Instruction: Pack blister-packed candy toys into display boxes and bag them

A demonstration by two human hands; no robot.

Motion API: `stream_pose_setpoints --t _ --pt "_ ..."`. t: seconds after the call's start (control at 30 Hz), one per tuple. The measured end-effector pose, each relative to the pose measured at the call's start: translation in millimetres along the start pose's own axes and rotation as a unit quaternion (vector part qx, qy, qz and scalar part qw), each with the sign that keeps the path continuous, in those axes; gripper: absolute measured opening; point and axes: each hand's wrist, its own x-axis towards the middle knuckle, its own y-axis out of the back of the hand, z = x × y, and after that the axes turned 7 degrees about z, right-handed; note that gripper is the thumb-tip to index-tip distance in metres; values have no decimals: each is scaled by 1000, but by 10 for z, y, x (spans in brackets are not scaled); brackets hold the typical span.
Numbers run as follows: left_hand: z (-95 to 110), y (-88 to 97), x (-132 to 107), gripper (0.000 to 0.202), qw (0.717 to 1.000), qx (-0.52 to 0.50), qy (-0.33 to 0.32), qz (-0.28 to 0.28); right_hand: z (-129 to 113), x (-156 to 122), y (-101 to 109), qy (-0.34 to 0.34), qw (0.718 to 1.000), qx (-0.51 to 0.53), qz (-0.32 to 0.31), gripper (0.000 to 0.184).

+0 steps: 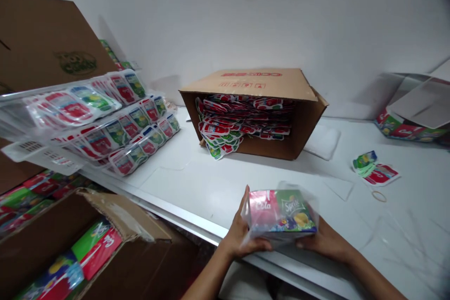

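Observation:
Between my two hands is a small printed box (pixel 281 211), red on one side and green on the other, inside a clear plastic bag (pixel 311 201). "Cola" and "Sprite" are printed on its upper face. My left hand (pixel 242 234) grips the left side, thumb along the lower edge. On the right side my right hand (pixel 321 239) is closed round the box, its fingers partly hidden behind it. The box is held over the front edge of the white table (pixel 168 183).
An open carton (pixel 253 79) full of bottle-shaped packets lies on its side at the back. Clear trays (pixel 133 164) of packets stand left, above another carton (pixel 140 243) holding printed boxes. Loose packets (pixel 379 173), a rubber band (pixel 378 196) and a printed display box (pixel 411 124) lie right.

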Motion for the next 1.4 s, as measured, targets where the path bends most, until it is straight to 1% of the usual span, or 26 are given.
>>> stream_pose_setpoints --t 0.07,0.1,0.17,0.23,0.3,0.37,0.43,0.5,0.57,0.63,0.67,0.7,0.77,0.8,0.83,0.93,1.0,1.07,1.13,1.2,1.23,1.27,1.3,1.33,1.37,1.4 --pt "-32 25 -61 133 999 -18 22 -29 45 -24 -26 -25 999 1 -27 81" --pt "-39 49 -87 132 998 -29 37 -42 58 -35 -25 -29 999 0 -37 82" --pt "-31 92 -116 135 996 -46 62 -45 50 -44 -3 -15 999 -4 -36 94" --pt "3 100 -107 142 995 -73 60 -15 8 -37 20 8 1000 -4 -3 110" --pt "50 63 -72 140 991 -125 53 11 -40 -28 18 15 999 2 34 116" --pt "88 6 -42 131 980 -184 68 9 -64 -27 -6 -7 999 16 36 108" --pt "98 -36 -43 125 969 -223 100 -18 -59 -32 -34 -52 998 28 6 92" --pt "79 -38 -73 125 964 -231 122 -47 -35 -37 -48 -88 995 29 -24 85" --pt "63 0 -100 129 969 -211 121 -47 -16 -38 -43 -87 996 25 -29 96" --pt "90 63 -84 134 979 -184 93 -7 -16 -36 -28 -56 998 36 -8 114" --pt "127 98 -53 129 982 -170 75 17 -26 -36 -18 -39 998 47 6 121" --pt "180 132 -7 116 985 -158 60 38 -42 -37 -6 -23 998 64 18 125" --pt "314 189 110 70 988 -136 38 68 -86 -39 23 -5 993 107 39 120" --pt "385 208 169 50 988 -125 33 80 -112 -37 39 -2 990 129 49 112" --pt "451 222 221 39 989 -117 30 89 -139 -32 55 -2 987 148 64 101" --pt "587 228 311 32 987 -113 31 106 -215 1 83 10 976 160 145 63" --pt "620 213 332 33 985 -126 44 114 -262 23 75 39 965 149 212 36" --pt "619 191 355 34 976 -156 67 133 -306 26 49 75 948 148 272 17" --pt "597 173 394 35 962 -204 90 155 -344 3 21 96 936 154 302 12" --pt "561 168 433 42 952 -242 97 160 -364 -38 5 101 932 153 313 13" --pt "537 173 442 50 951 -254 91 150 -366 -61 4 105 931 155 313 13" --pt "508 184 439 67 952 -264 84 129 -362 -82 6 110 932 162 306 16" --pt "474 200 423 89 956 -267 77 97 -353 -101 11 111 936 173 287 30" --pt "435 216 393 111 960 -265 75 59 -338 -118 16 103 943 184 256 56" --pt "392 232 352 127 963 -256 81 19 -321 -132 20 85 955 188 212 84" --pt "346 241 303 137 965 -242 96 -17 -301 -142 21 57 968 181 164 107"
